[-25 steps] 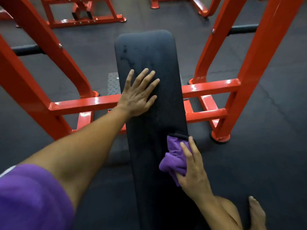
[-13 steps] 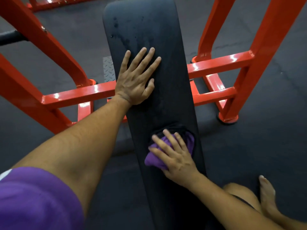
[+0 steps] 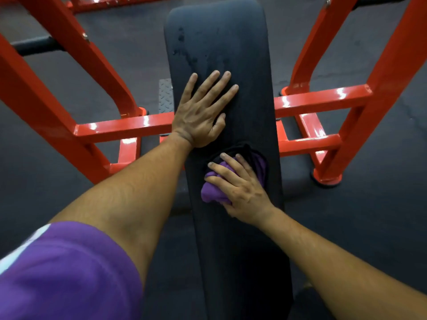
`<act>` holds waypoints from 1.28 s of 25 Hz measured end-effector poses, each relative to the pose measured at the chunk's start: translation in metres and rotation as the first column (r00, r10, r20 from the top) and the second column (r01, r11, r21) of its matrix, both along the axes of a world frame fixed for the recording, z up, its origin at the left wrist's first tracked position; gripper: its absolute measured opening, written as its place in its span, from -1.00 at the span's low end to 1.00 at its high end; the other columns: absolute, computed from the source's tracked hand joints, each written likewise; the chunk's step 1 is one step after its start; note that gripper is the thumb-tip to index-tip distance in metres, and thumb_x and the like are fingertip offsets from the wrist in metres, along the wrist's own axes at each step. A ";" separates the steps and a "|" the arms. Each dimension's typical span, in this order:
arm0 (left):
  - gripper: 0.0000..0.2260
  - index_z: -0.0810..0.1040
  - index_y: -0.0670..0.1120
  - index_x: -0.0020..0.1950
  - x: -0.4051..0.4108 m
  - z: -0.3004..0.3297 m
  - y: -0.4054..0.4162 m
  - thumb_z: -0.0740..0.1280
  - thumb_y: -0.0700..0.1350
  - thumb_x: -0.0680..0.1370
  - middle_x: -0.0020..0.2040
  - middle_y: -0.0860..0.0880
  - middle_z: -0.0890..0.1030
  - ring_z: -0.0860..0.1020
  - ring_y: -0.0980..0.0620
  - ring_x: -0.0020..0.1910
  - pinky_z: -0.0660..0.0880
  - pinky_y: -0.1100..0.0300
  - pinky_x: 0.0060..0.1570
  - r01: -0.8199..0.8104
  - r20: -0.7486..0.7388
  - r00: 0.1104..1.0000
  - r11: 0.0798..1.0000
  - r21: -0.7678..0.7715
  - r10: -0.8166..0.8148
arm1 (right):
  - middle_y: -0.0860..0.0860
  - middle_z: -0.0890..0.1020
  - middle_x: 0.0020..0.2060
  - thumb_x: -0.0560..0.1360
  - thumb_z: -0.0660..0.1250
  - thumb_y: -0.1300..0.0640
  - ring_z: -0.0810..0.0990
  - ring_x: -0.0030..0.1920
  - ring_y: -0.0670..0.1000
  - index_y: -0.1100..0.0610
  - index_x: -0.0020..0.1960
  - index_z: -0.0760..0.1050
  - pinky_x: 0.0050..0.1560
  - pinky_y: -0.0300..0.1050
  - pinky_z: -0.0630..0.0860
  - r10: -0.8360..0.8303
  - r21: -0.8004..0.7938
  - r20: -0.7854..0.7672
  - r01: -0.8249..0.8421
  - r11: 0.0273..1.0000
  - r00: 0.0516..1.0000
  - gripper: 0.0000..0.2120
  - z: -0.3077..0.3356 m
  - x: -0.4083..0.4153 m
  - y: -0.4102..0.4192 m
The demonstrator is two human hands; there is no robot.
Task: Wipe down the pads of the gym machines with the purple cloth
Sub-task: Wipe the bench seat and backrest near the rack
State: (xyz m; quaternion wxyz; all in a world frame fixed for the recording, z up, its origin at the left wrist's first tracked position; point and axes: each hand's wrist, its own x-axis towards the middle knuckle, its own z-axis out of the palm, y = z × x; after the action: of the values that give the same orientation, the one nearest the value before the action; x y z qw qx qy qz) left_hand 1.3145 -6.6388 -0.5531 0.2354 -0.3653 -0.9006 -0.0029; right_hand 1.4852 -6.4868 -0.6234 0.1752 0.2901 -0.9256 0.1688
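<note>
A long black bench pad (image 3: 217,42) runs away from me through the middle of the view, with wet streaks near its far end. My left hand (image 3: 201,112) rests flat on the pad with its fingers spread. Just below it, my right hand (image 3: 240,185) presses a bunched purple cloth (image 3: 211,192) against the pad, fingers curved over the cloth. Part of the cloth shows past my fingertips at the pad's right side.
Red steel frame bars (image 3: 124,128) flank the bench on both sides, with uprights (image 3: 383,84) at the right and left. A black bar sleeve (image 3: 34,46) sticks out at the far left. Dark rubber flooring (image 3: 369,215) surrounds the bench.
My right hand has slid the purple cloth from the pad's right edge onto its top, then a little farther up towards my left hand. My left hand stays flat on the pad.
</note>
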 end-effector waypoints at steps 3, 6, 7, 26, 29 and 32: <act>-0.42 0.27 0.01 0.65 0.006 0.014 0.010 0.20 0.02 0.60 0.66 -0.08 0.21 0.14 -0.09 0.66 0.03 -0.22 0.60 -0.030 0.019 0.999 0.999 -0.022 0.030 | 0.04 0.36 0.53 0.40 0.46 0.00 0.15 0.60 0.17 0.05 0.42 0.48 0.60 0.20 0.02 0.050 0.068 0.034 -0.053 0.996 0.998 -0.41 0.006 -0.009 0.018; -0.49 0.29 -0.12 0.62 0.068 0.004 -0.006 0.21 -0.06 0.66 0.64 -0.19 0.24 0.17 -0.16 0.64 0.04 -0.18 0.61 -0.425 0.190 0.904 0.763 0.486 0.383 | 0.01 0.31 0.55 0.39 0.44 0.06 0.08 0.62 0.13 0.02 0.43 0.44 0.61 0.12 -0.06 0.111 0.119 0.134 -0.127 0.985 0.985 -0.39 0.021 -0.013 0.022; -0.49 0.26 -0.17 0.62 0.123 -0.025 -0.011 0.20 -0.09 0.68 0.65 -0.20 0.21 0.15 -0.18 0.64 0.07 -0.22 0.60 -0.518 0.279 0.848 0.597 0.612 0.450 | 0.01 0.31 0.55 0.37 0.42 0.11 0.08 0.62 0.13 0.02 0.42 0.45 0.61 0.11 -0.07 0.150 0.127 0.163 -0.171 0.977 0.975 -0.38 0.025 -0.013 0.027; -0.30 0.30 -0.02 0.60 0.376 -0.206 0.016 0.32 0.18 0.49 0.59 -0.01 0.29 0.15 -0.04 0.63 -0.03 -0.09 0.63 -0.365 0.246 0.913 0.920 0.144 0.324 | 0.10 0.48 0.43 0.48 0.31 0.18 0.31 0.52 0.26 0.13 0.34 0.53 0.55 0.33 0.06 0.532 0.416 0.107 -0.524 0.743 0.840 -0.57 -0.014 0.056 -0.028; -0.24 0.18 -0.04 0.68 0.371 -0.202 0.014 0.27 0.17 0.52 0.68 -0.04 0.16 0.13 -0.02 0.66 0.01 -0.11 0.62 -0.370 0.271 0.905 0.921 0.120 0.328 | 0.10 0.49 0.43 0.56 0.26 0.10 0.34 0.51 0.24 0.12 0.36 0.53 0.52 0.36 0.11 0.593 0.494 0.084 -0.550 0.673 0.801 -0.62 0.017 0.007 0.022; -0.24 0.12 -0.05 0.69 0.374 -0.204 0.015 0.24 0.16 0.54 0.69 -0.04 0.12 0.12 -0.03 0.66 0.03 -0.12 0.61 -0.380 0.281 0.899 0.917 0.118 0.337 | 0.07 0.52 0.39 0.46 0.36 0.08 0.36 0.48 0.23 0.09 0.32 0.54 0.51 0.38 0.11 0.313 0.454 0.011 -0.284 0.845 0.950 -0.57 0.032 -0.018 -0.001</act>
State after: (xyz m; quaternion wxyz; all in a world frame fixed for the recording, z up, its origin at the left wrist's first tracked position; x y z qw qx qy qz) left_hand 1.6880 -6.6240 -0.7567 0.1445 -0.1678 -0.9717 -0.0829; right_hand 1.4670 -6.4883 -0.5914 0.1042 0.4682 -0.8768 -0.0341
